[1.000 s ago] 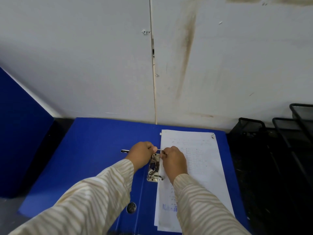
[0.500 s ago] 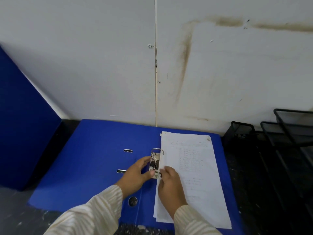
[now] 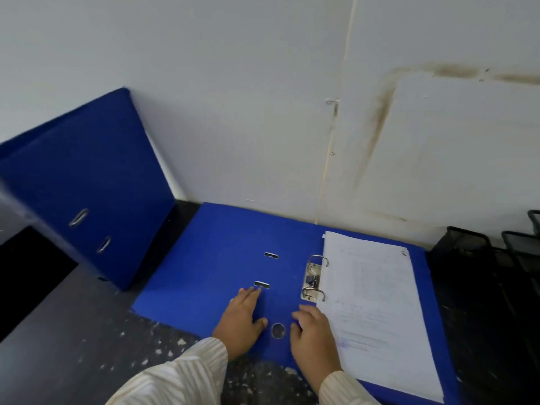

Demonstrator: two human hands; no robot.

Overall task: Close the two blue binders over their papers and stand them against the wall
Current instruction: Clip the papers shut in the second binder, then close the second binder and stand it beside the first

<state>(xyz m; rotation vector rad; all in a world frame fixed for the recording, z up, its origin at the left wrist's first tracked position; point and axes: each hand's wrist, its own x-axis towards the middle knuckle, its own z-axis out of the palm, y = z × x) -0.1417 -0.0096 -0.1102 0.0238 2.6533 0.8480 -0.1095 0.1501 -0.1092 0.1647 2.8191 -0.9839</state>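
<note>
An open blue binder lies flat on the dark table, its far edge at the white wall. A stack of white papers sits on its right half, threaded on the metal ring clip, whose rings look closed. My left hand rests flat on the binder's left cover, fingers straight, fingertips near a slot. My right hand lies on the spine beside the papers' left edge, fingers relaxed. A second blue binder is closed and leans upright against the wall at the left.
Black wire mesh trays stand at the right by the wall. The dark tabletop in front is speckled with white flecks. A dark gap opens at the far left below the leaning binder.
Both hands have left the ring clip and drawn back toward me onto the cover and spine. The view has swung left, bringing the leaning binder into sight.
</note>
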